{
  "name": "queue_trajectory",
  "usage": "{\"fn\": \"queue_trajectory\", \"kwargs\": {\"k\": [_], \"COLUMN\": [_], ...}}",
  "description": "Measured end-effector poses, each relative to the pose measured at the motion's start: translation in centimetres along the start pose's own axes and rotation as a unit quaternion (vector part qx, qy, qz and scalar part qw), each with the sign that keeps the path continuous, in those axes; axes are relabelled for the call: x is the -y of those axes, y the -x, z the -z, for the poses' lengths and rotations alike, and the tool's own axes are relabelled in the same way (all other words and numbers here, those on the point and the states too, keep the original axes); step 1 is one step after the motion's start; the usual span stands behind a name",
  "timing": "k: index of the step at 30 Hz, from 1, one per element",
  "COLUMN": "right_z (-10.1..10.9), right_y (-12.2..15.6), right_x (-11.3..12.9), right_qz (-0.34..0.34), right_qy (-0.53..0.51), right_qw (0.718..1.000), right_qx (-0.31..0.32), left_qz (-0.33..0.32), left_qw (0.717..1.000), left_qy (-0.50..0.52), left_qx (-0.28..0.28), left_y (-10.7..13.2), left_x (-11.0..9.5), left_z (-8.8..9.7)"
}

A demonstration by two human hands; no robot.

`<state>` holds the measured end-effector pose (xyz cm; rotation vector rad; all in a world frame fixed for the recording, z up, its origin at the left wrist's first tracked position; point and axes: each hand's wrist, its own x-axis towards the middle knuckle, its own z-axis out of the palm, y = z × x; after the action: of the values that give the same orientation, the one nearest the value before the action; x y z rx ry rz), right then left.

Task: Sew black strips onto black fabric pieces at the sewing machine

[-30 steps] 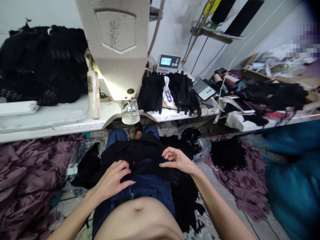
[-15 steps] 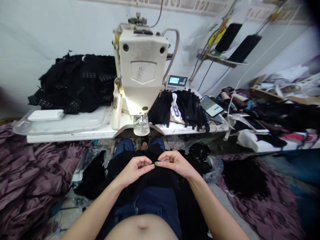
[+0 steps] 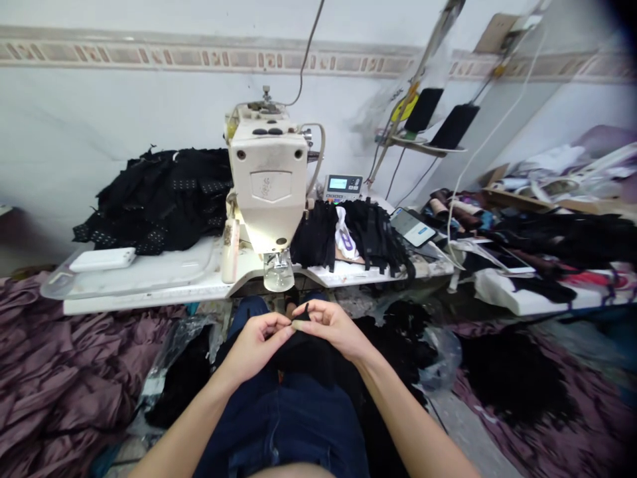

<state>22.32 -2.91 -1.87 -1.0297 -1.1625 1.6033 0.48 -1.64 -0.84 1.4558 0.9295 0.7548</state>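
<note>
The left hand [image 3: 257, 346] and the right hand [image 3: 337, 329] have come together. A second ago they were well apart over the lap, fingers loosely spread; half a second ago the thumb tips were already near each other. Now the fingers of both hands are drawn in to a pinch, thumb against fingertips with next to no gap, and they appear to have hold of the edge of a black cloth [image 3: 309, 362]. The cloth hangs from the fingertips and spreads below them over the jeans [image 3: 279, 415], with a small dark tip poking up just above the right fingers. For the work in hand, this seems to mean that the edge is now gripped from both sides, where at first the cloth lay loose on the lap. Exactly how it is folded between the thumbs is too small to tell.

The head has also tilted up, so more wall shows. Straight beyond the fingers stands the sewing machine [image 3: 271, 179] on the counter [image 3: 169, 296], not touched by either hand. Beyond the fingers to the left is a heap of black pieces [image 3: 164, 192]; beyond them to the right lie black strips [image 3: 371, 232] and, beside these, a phone [image 3: 414, 229].
</note>
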Motion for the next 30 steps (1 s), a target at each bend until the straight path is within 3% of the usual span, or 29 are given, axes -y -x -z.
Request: {"fn": "queue_trajectory", "kwargs": {"k": [5, 10, 13, 15, 17, 19, 21, 23, 26, 30], "right_z": [-0.9, 0.1, 1.5, 3.0, 4.9, 6.7, 7.6, 7.0, 3.9, 0.0], "right_y": [-0.2, 1.4, 2.9, 4.2, 5.8, 7.3, 8.4, 8.5, 7.1, 3.9], "right_x": [-0.4, 0.0, 0.4, 0.3, 0.3, 0.5, 1.1, 1.8, 2.6, 2.3], "right_qz": [0.003, -0.012, -0.059, -0.063, -0.021, 0.036, 0.045, 0.009, -0.035, 0.062], "right_qy": [-0.064, -0.105, -0.146, -0.161, -0.159, -0.135, -0.089, -0.033, 0.066, 0.194], "right_qw": [0.997, 0.989, 0.984, 0.978, 0.966, 0.952, 0.963, 0.983, 0.993, 0.977], "right_qx": [-0.043, -0.1, -0.083, -0.119, -0.204, -0.273, -0.252, -0.182, -0.096, -0.063], "left_qz": [-0.018, -0.082, -0.155, -0.197, -0.207, -0.189, -0.161, -0.124, -0.046, -0.019], "left_qw": [0.999, 0.983, 0.954, 0.928, 0.936, 0.968, 0.983, 0.985, 0.988, 0.994], "left_qy": [-0.041, -0.156, -0.233, -0.28, -0.261, -0.167, -0.055, 0.038, 0.111, 0.089], "left_qx": [-0.016, -0.042, -0.108, -0.147, -0.115, -0.014, 0.074, 0.111, 0.094, 0.061], "left_y": [0.4, 0.8, 1.3, 2.0, 2.8, 3.5, 3.8, 3.8, 3.4, 3.0], "left_x": [-0.8, 0.1, 1.5, 1.9, 1.8, 1.1, 0.3, -0.2, -0.1, 0.8], "left_z": [0.0, -0.9, -2.1, -3.4, -5.1, -6.7, -8.0, -8.7, -8.2, -5.8]}}
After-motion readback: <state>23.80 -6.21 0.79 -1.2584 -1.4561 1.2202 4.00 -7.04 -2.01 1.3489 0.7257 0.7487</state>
